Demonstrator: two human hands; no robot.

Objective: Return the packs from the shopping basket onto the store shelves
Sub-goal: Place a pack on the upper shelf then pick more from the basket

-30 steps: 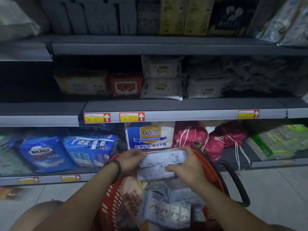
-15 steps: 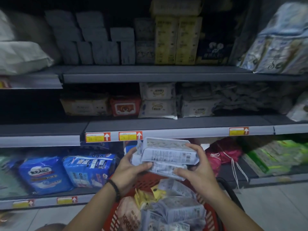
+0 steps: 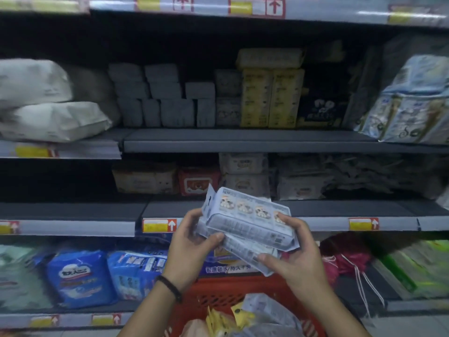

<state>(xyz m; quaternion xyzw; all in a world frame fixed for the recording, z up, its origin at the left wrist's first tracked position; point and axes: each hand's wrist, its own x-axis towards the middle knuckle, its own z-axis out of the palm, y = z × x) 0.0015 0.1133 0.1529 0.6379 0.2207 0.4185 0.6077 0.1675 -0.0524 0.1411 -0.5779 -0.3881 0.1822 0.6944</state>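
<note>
Both my hands hold a small stack of pale blue tissue packs (image 3: 247, 223) above the red shopping basket (image 3: 218, 291). My left hand (image 3: 192, 242) grips the stack's left end, thumb on its near side. My right hand (image 3: 294, 249) grips the right end, fingers under the lower pack. The top pack shows a row of small cartoon pictures. The stack is level with the front edge of the grey middle shelf (image 3: 340, 207). More packs (image 3: 255, 317) lie in the basket below.
Grey shelves fill the view. The upper shelf (image 3: 243, 142) carries grey packs (image 3: 165, 100), yellow packs (image 3: 269, 96) and white bags (image 3: 48, 117). The middle shelf holds wipes packs (image 3: 243, 173). Blue packs (image 3: 80, 276) and red drawstring bags (image 3: 347, 259) sit on the bottom shelf.
Both hands lifted the stack of packs out of the basket and up to the middle shelf's edge. The view tilted upward, and the top pack now shows its picture side.
</note>
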